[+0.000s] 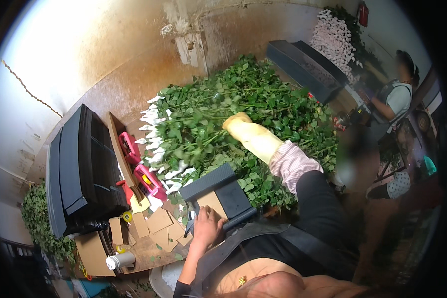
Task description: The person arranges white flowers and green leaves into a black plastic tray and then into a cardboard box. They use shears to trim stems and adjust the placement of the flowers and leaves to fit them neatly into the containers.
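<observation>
A thick pile of green leafy rose stems (278, 107) covers the bench before me, the heads at its left end wrapped in white sleeves (154, 116). My right hand (237, 124), in a long yellow glove, reaches over the pile with its fingers bent closed at a rose stem (206, 117); the fingertips are partly hidden. Near me, a dark grey tray-like stand (233, 196) with raised sides sits at the bench's front. My bare left hand (208, 227) lies with fingers stretched out on a brown cardboard sheet (212, 202) in this stand.
Left of the pile are pink plastic holders (153, 183), cardboard pieces (159, 221), a white cup (120, 260) and a dark slatted rack (89, 169). Another dark stand (308, 69) stands at the far right. A co-worker (400, 99) is near more white-wrapped flowers (333, 42).
</observation>
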A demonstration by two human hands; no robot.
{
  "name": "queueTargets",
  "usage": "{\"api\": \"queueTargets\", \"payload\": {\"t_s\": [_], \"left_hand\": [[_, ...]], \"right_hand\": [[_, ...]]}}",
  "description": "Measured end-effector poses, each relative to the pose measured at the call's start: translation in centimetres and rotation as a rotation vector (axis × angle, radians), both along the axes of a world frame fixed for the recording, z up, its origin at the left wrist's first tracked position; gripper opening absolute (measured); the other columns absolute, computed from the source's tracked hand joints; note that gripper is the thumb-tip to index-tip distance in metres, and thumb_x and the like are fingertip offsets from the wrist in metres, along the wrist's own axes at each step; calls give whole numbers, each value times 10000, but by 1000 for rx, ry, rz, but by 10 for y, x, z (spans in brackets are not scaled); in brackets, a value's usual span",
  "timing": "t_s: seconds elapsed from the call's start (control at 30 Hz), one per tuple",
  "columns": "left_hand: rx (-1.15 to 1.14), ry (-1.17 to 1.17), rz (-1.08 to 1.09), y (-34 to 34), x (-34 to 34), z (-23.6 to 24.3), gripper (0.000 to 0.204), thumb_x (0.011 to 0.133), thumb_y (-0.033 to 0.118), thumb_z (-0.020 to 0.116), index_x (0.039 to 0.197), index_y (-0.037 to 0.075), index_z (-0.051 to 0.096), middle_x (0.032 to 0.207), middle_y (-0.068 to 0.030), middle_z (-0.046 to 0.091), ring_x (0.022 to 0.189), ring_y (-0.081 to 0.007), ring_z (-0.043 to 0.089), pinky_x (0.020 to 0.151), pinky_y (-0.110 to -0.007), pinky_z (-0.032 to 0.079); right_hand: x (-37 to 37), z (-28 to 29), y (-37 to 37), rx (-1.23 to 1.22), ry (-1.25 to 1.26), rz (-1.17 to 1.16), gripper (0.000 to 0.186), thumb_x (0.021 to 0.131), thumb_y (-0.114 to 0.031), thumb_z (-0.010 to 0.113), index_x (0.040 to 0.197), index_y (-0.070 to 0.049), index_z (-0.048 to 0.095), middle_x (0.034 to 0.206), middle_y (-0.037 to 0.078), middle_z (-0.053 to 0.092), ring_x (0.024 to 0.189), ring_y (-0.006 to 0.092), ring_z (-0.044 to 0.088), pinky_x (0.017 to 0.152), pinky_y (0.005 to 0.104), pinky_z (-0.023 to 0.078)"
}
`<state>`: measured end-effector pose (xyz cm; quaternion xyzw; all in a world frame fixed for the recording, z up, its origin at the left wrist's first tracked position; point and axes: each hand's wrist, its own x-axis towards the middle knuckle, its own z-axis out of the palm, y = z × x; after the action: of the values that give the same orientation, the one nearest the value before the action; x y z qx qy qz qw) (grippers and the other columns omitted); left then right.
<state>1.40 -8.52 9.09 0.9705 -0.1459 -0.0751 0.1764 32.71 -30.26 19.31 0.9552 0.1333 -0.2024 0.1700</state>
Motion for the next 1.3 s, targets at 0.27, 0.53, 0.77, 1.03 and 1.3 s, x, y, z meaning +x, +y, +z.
{"api": "queueTargets", "payload": {"t_s": [0.27,0.53,0.77,1.03,1.3], "left_hand": [[-32,66,-30,-5,6,-4,628,942,446,630,1341,-35,570,1414,-214,514,1364,-367,453,1107,-545,380],[-46,27,5,13,1,-30,612,928,427,667,1395,51,541,1409,-162,534,1337,-359,485,1105,-559,379],[-251,-96,40,9,-2,-2,689,842,369,772,1366,-6,529,1317,-246,559,1241,-416,513,1053,-491,420],[-460,50,206,15,-2,-6,951,705,331,893,1439,-24,406,1314,-245,577,1216,-415,549,1048,-465,443],[-417,34,136,8,3,5,687,715,300,885,1327,144,616,1305,-236,554,1201,-389,520,1038,-459,432]], "right_hand": [[-52,-88,-94,334,-213,277,474,753,34,611,1184,-146,691,969,56,736,939,267,696,1001,423,498],[-167,17,-61,1022,-526,731,209,925,-122,553,1088,-172,673,1113,9,705,823,232,695,784,347,568],[-160,-21,-148,535,-601,360,244,761,13,628,968,-100,692,929,67,695,841,246,683,735,341,543],[-227,25,-121,311,-99,221,353,876,-19,591,1198,-154,644,979,58,699,793,246,695,653,393,555],[-227,-69,-138,-47,519,109,349,968,-239,618,1314,-199,614,1324,52,665,1183,277,658,953,450,533]]}}
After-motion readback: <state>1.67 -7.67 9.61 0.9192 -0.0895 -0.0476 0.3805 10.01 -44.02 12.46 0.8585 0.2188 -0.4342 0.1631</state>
